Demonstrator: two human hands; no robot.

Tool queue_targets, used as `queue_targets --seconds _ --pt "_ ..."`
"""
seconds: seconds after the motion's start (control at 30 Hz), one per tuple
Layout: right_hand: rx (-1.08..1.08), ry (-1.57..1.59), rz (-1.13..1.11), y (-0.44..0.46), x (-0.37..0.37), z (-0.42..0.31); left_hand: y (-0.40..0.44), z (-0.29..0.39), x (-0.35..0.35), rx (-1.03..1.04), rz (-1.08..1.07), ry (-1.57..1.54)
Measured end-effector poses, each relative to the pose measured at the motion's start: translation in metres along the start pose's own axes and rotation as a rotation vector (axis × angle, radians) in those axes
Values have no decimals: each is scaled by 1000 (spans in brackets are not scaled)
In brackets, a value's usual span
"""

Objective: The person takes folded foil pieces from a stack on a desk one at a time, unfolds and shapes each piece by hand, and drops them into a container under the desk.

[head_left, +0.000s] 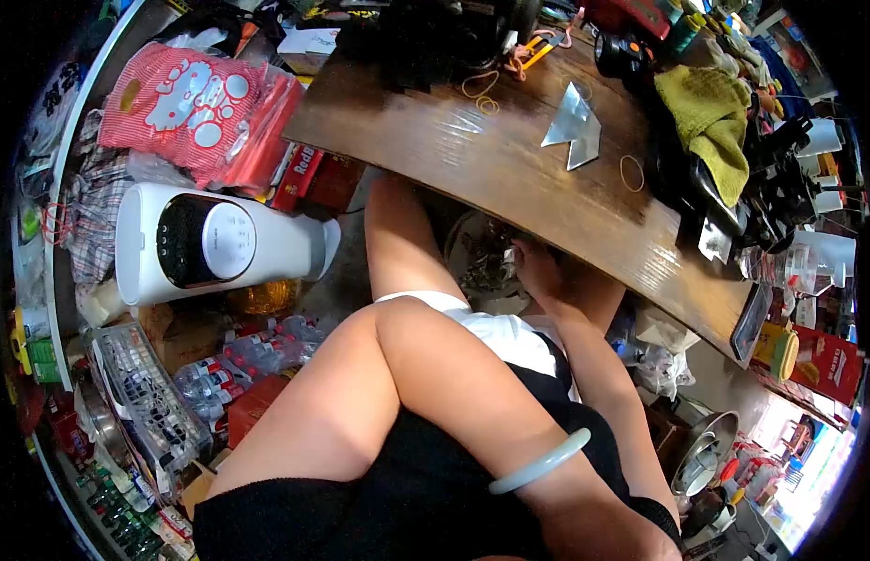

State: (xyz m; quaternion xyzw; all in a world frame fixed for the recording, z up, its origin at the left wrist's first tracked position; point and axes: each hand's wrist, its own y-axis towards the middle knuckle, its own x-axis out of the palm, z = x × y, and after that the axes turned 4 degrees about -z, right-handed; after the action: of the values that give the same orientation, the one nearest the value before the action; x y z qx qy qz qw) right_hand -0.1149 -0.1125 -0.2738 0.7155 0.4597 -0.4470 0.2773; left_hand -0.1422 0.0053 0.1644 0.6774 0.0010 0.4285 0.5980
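Note:
My left arm is bent across my lap, with a pale green bangle round its wrist. My left hand lies at the bottom edge against my right upper arm, its fingers cut off or hidden. Reaching down past the table edge, my right hand is in shadow between my knees with its fingers curled. Small pale scraps show beside its fingertips; whether it grips one is unclear. Below it stands a round bin with dark and light debris inside, partly hidden under the tabletop.
Over my knees juts a brown wooden table bearing a folded silver piece, rubber bands and a yellow-green cloth. At left are a white appliance, a red-striped bag and plastic bottles. Metal pans stand at right.

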Motion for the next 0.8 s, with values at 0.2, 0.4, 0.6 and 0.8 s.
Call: queue_targets --seconds 0.2,0.4,0.6,0.8 --pt "-124 -60 -59 -22 5 -21 4 -4 -3 -42 4 6" --pt "-755 174 299 4 -225 -160 4 -5 -2 -82 19 49" --pt "-105 -260 486 106 -259 -136 1 -4 -2 -221 40 150" --pt "-97 -329 358 106 -255 -126 -56 40 21 -230 346 815"
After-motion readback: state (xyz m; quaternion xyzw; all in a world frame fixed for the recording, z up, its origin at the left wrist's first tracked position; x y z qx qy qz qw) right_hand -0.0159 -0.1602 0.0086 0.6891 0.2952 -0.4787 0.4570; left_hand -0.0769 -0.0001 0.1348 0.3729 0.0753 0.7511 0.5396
